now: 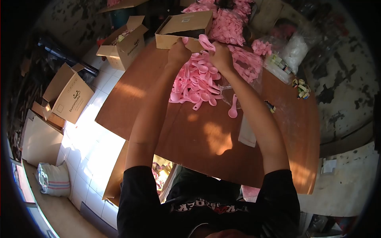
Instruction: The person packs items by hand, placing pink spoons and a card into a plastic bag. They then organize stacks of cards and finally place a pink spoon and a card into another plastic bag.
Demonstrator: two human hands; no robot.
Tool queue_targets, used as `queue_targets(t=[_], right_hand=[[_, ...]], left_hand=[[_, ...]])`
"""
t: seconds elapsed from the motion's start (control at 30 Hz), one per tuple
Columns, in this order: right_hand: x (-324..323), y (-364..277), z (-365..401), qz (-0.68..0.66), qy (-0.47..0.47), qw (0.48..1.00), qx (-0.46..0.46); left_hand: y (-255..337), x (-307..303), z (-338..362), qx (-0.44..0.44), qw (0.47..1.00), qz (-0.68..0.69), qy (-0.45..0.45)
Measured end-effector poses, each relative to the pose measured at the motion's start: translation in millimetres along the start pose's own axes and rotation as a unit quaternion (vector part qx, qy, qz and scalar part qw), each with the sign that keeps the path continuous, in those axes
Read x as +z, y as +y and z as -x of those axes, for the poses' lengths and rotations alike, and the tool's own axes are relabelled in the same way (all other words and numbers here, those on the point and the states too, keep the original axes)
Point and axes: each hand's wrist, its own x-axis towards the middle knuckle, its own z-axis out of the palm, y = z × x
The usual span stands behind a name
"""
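Both arms reach out over the table to a heap of pink plastic spoons (196,81). My left hand (179,53) is closed at the left of the heap, near the open cardboard box, with a bit of a pink spoon (185,40) showing above the fingers. At the upper right of the heap, my right hand (221,56) grips pink spoons (206,42) whose bowls stick out to the left. How many it holds cannot be made out. A single pink spoon (233,107) lies apart, right of the heap.
A cardboard box (170,41) stands behind the heap, beside bags of pink spoons (228,27). Clear plastic bags (295,51) and small packets (301,89) lie at the right of the brown table (178,131). More boxes (75,99) stand on the tiled floor at left.
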Motion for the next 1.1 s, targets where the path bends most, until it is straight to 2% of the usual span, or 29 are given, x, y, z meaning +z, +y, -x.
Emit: queue_targets(t=[0.03, 0.1, 0.17, 0.23, 0.3, 0.33, 0.4, 0.43, 0.47, 0.5, 0.53, 0.6, 0.63, 0.7, 0.73, 0.8, 0.87, 0.93, 0.97, 1.03, 1.07, 1.1], right_hand=[[0.0, 0.3, -1.6, 0.003, 0.003, 1.000, -0.003], [6.9, 5.7, -0.1, 0.049, -0.150, 0.983, 0.093], [19.2, 16.8, 1.1, 0.054, -0.181, 0.977, 0.096], [26.9, 27.1, 5.0, -0.053, -0.150, 0.987, -0.004], [17.0, 21.0, 6.0, -0.074, -0.155, 0.985, 0.017], [5.8, 14.5, 8.0, -0.068, -0.123, 0.990, 0.005], [-26.4, -3.3, 15.5, -0.060, -0.092, 0.994, -0.005], [-52.4, -14.4, 25.7, -0.113, -0.162, 0.980, -0.005], [-78.3, -26.0, 36.8, -0.166, -0.230, 0.959, -0.008], [-104.1, -39.5, 50.3, -0.142, -0.321, 0.936, 0.008], [-124.7, -46.6, 65.1, -0.117, -0.409, 0.904, 0.024], [-121.2, -12.7, 110.1, 0.000, -0.410, 0.912, -0.030], [-117.5, -5.6, 120.9, 0.001, -0.409, 0.912, -0.023], [-112.0, 5.8, 137.9, 0.187, -0.343, 0.920, 0.026], [-104.2, 16.8, 145.5, 0.217, -0.327, 0.919, 0.035], [-99.5, 22.5, 149.9, 0.202, -0.304, 0.930, 0.043], [-98.0, 19.4, 150.3, 0.184, -0.283, 0.940, 0.048], [-99.3, 15.4, 151.5, 0.183, -0.256, 0.949, 0.038], [-104.8, 12.5, 152.6, 0.184, -0.254, 0.949, 0.039], [-122.4, -1.6, 151.7, 0.076, -0.184, 0.980, 0.009], [-131.4, -12.4, 151.4, 0.076, -0.184, 0.980, 0.009], [-141.8, -27.5, 151.2, -0.042, -0.230, 0.967, 0.099]], left_hand=[[-3.2, 4.7, -6.3, 0.003, 1.000, 0.003, 0.003], [-5.7, 14.6, -16.7, -0.029, 0.988, -0.105, -0.106], [-6.6, 25.1, -20.7, -0.050, 0.981, -0.121, -0.142], [-24.5, 45.4, -34.6, -0.070, 0.971, -0.138, -0.180], [-77.2, 89.4, -55.4, 0.031, 0.948, -0.194, -0.251], [-61.9, 75.3, -44.9, 0.033, 0.947, -0.191, -0.256], [-15.2, 21.3, -19.3, 0.097, 0.893, -0.247, -0.363], [-27.4, 34.2, -19.6, 0.099, 0.892, -0.245, -0.367], [-50.5, 55.1, -22.7, 0.061, 0.936, -0.151, -0.312], [-62.3, 67.4, -24.9, 0.021, 0.966, -0.054, -0.252], [-53.8, 63.2, -18.6, 0.023, 0.966, -0.053, -0.254], [-21.3, 38.3, 8.6, 0.053, 0.974, -0.153, -0.156], [-12.3, 32.4, 18.7, 0.058, 0.974, -0.151, -0.161], [7.0, 20.9, 36.4, 0.178, 0.982, -0.069, 0.004], [19.3, 11.9, 46.8, 0.183, 0.981, -0.066, 0.004], [44.9, -7.9, 76.3, 0.296, 0.955, 0.031, 0.018], [64.5, -27.0, 114.3, 0.304, 0.945, 0.103, -0.070], [77.9, -44.4, 156.7, 0.245, 0.936, 0.181, -0.174], [83.4, -53.9, 174.8, 0.247, 0.936, 0.181, -0.175], [90.6, -69.8, 207.3, 0.105, 0.907, 0.322, -0.250], [84.7, -63.7, 226.4, 0.104, 0.907, 0.321, -0.250], [73.3, -49.1, 247.6, -0.006, 0.872, 0.432, -0.231]])
